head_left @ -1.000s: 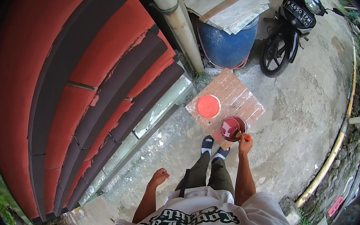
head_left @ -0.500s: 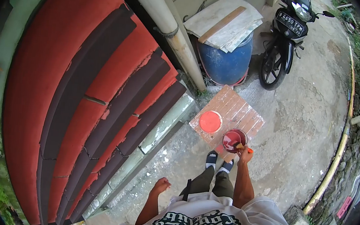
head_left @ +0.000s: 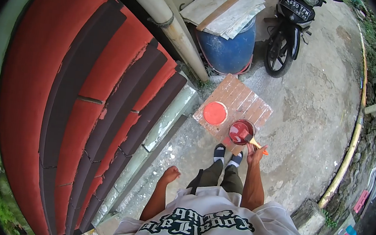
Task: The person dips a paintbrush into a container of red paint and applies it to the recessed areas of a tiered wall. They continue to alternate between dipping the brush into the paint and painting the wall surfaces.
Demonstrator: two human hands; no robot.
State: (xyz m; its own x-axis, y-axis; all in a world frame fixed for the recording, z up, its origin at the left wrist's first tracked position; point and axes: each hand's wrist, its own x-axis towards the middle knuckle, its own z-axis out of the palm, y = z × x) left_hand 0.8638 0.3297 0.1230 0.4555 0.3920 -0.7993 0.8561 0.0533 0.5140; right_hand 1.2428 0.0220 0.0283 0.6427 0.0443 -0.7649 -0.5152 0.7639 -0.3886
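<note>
My right hand is closed around the handle of a paintbrush, which has an orange tip at its end. The brush head, coated red, lies over the inside of a round paint pot of dark red paint, close to its right wall. Beside the pot sits a round lid or tub with a bright red top. Both stand on a paint-spotted wooden board in front of my feet. My left hand hangs at my left side, fingers curled in, with nothing showing in it.
On the left rises a red wall with dark brown bands and a pale green ledge. A blue barrel topped with boards stands beyond, next to a parked motorbike. A yellowish pipe edges the concrete on the right.
The brush has come up out of the paint and turned, so its red head now shows. My right hand has shifted slightly at the pot's rim. The whole view has tilted a little.
</note>
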